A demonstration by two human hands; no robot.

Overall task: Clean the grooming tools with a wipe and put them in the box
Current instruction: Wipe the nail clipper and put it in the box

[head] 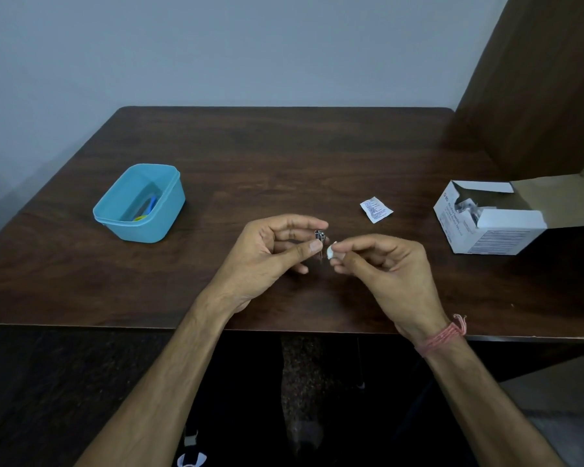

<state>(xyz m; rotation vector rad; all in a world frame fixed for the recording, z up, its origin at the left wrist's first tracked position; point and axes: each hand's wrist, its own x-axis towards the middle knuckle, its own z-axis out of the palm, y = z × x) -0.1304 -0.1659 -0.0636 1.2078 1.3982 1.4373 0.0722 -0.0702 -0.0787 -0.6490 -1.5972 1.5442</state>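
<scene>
My left hand (pixel 270 251) pinches a small metal grooming tool (pixel 319 236) between thumb and fingers, just above the table's middle. Its shape is mostly hidden by my fingers. My right hand (pixel 381 264) pinches a small white folded wipe (pixel 331 251) right beside the tool's lower end; whether the two touch is unclear. A light blue plastic box (pixel 139 203) stands open at the left, with a blue and a yellow-green tool (pixel 147 208) lying inside it.
A torn white wipe sachet (pixel 375 210) lies on the dark wooden table (pixel 284 156) right of centre. An open white carton of wipes (pixel 489 220) sits at the right edge. A wall runs behind the table and a brown panel rises at the right.
</scene>
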